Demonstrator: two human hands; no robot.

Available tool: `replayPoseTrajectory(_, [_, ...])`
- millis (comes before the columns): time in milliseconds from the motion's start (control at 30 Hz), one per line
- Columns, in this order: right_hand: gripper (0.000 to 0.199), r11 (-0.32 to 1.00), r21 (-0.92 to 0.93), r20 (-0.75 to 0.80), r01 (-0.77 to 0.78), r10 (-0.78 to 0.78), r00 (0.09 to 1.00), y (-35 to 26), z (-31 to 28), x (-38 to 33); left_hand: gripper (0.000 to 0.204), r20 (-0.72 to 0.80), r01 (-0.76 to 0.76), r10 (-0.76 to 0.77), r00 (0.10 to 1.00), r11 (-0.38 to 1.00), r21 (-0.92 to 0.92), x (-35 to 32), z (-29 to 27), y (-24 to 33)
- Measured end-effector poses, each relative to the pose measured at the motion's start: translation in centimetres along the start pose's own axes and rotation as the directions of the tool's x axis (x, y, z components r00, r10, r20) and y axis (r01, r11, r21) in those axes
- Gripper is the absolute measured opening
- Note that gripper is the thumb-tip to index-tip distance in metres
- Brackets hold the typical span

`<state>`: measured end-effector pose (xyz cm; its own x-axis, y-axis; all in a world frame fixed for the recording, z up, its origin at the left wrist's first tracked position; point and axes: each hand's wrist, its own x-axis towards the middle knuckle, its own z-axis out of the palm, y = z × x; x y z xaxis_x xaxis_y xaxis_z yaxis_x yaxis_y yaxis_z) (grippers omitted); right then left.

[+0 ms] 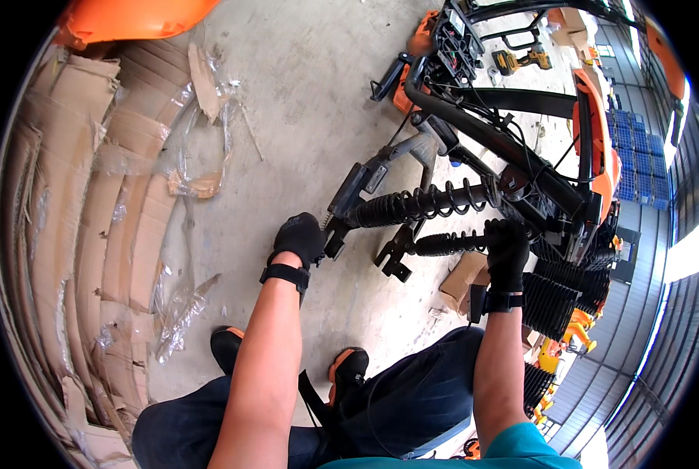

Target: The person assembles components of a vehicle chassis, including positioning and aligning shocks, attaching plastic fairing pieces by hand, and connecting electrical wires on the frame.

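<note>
The upper coil-spring shock absorber (420,205) lies nearly level, left to right. The gloved left hand (301,238) closes around its left end; the gloved right hand (507,248) grips the lower shock absorber (449,244) at its right end, beside the black vehicle frame (521,160).

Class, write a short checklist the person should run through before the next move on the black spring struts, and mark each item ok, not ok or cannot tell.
1. Left hand gloved, at the end of the upper coil-spring strut: ok.
2. Right hand gloved, closed on the lower strut: ok.
3. Struts fastened to the black frame: cannot tell.
4. Shoes away from loose cardboard sheets: ok.
5. Yellow power drill within reach: not ok.
</note>
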<state>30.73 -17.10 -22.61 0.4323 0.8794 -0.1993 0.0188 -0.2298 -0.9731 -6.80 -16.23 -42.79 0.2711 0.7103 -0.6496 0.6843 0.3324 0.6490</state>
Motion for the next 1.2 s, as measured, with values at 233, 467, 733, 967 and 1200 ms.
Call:
replayPoseTrajectory(233, [0.019,0.999,0.036,-0.019,0.014,-0.013,1.000,0.4,-0.2,0.1,0.033,-0.170,-0.171,0.202,0.965,0.969,0.181,0.5,0.9,-2.1])
replayPoseTrajectory(467, [0.016,0.977,0.210,-0.179,-0.027,0.065,0.982,0.1,1.3,0.0,0.030,0.099,-0.014,-0.001,0.995,0.988,0.155,-0.3,-2.4,-0.9])
replayPoseTrajectory(733, [0.013,0.992,0.127,-0.194,-0.003,0.028,0.981,-0.7,2.4,-0.6,0.023,-0.495,-0.597,0.449,0.744,0.780,-0.188,-5.9,-10.8,14.9])
replayPoseTrajectory(967, [0.014,0.999,0.041,-0.149,0.028,-0.021,0.989,0.1,2.3,-0.2,0.077,-0.586,-0.747,0.587,0.559,0.664,-0.048,-8.8,-6.0,23.0])
replayPoseTrajectory(1200, [0.014,0.960,-0.223,-0.142,0.170,-0.205,0.968,1.8,-0.1,-0.2,0.026,-0.772,-0.640,0.423,0.475,0.768,0.026,-7.0,-5.8,27.3])
